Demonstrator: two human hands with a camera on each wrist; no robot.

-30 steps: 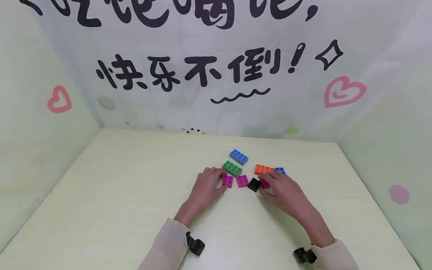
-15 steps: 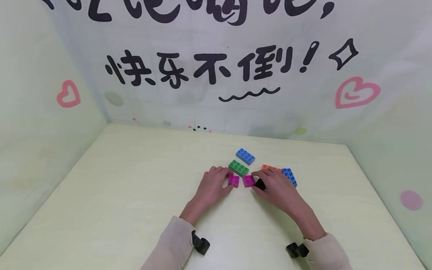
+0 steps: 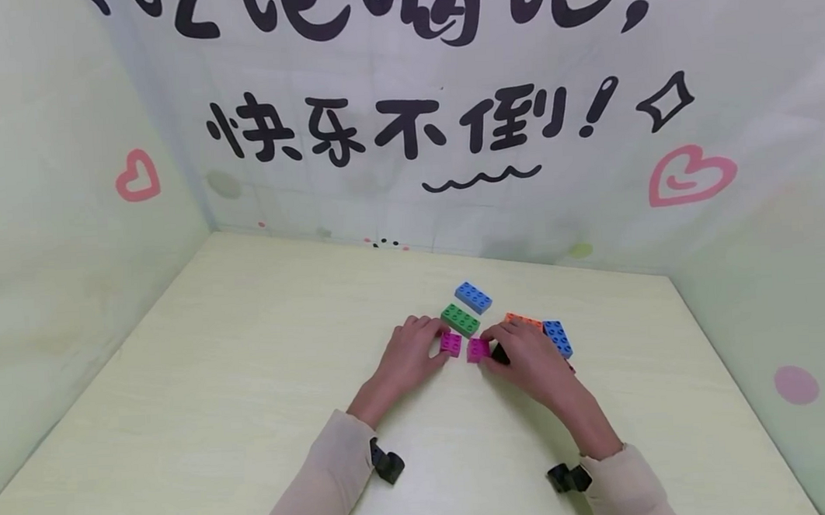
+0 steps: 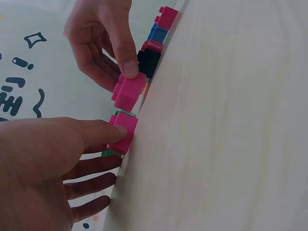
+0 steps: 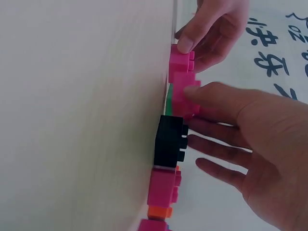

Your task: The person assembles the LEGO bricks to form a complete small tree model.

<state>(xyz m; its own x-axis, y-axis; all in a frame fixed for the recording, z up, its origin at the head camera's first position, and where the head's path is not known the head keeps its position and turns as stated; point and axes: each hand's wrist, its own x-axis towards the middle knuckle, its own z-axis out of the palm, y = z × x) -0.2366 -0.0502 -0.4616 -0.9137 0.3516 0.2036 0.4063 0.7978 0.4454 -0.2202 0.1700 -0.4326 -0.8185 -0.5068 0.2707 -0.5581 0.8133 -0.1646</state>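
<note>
My left hand (image 3: 408,354) pinches a small square magenta building brick (image 3: 451,344) between thumb and fingers, its studs facing up. Just to its right, a second magenta brick (image 3: 478,350) is pinched by my right hand (image 3: 530,356); a narrow gap separates the two bricks in the head view. A black brick (image 5: 168,142) stands beside the right hand's fingers, mostly covered by that hand from above. Right behind the left hand's brick lies a green brick (image 3: 461,319) with two rows of studs. The right wrist view shows another magenta brick (image 5: 162,187) past the black one.
A blue brick (image 3: 474,297) lies behind the green one. An orange brick (image 3: 524,321) and a darker blue brick (image 3: 557,338) lie behind and right of the right hand. Printed walls enclose the pale tabletop (image 3: 216,392) at the back and sides.
My right hand has moved left from the magenta brick beyond the black one to the middle magenta brick and now grips it. The left hand stays on its brick. The head view has shifted slightly.
</note>
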